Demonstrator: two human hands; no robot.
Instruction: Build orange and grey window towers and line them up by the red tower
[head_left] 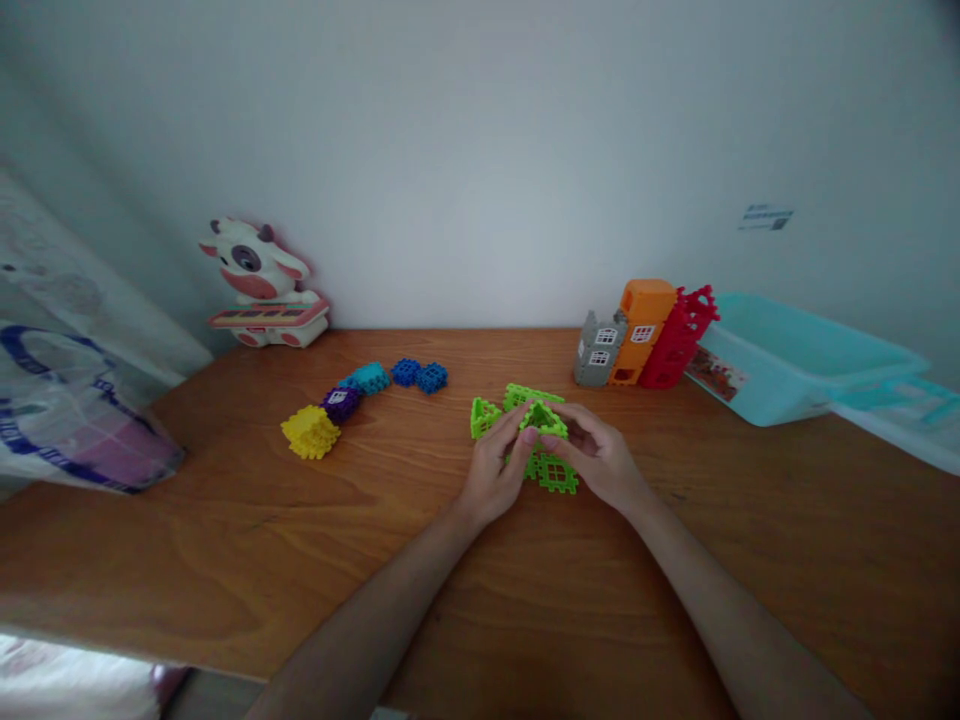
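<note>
Currently both bare hands are on the wooden desk [225,560], forearms reaching in from the bottom of the view, working over a cluster of lime-green plastic lattice pieces near the middle of the desk. The left hand [491,470] and right hand [596,460] are close together, with a narrow grip on a triangular green lattice piece [541,420]: the left fingers [517,425] press against its near side, and the right fingers [562,425] curve in from the right. The exact finger contact is partly hidden. A square green lattice panel [557,474] lies flat just below the hands, partly under the right hand. A small green lattice triangle [485,417] stands just beyond the left fingers, and a green lattice strip [531,395] sits behind the held piece. To the left, well apart from the hands, lie a yellow lattice block [310,432], a purple block [341,403], a teal block [367,378] and two blue blocks [418,375]. Beyond the hands, against the wall, stand grey, orange and red toy house pieces [641,335], beside a turquoise plastic tub [795,360]. A cow-shaped toy [255,285] stands at the back left, and a plastic bag [75,420] sits off the desk's left edge.
</note>
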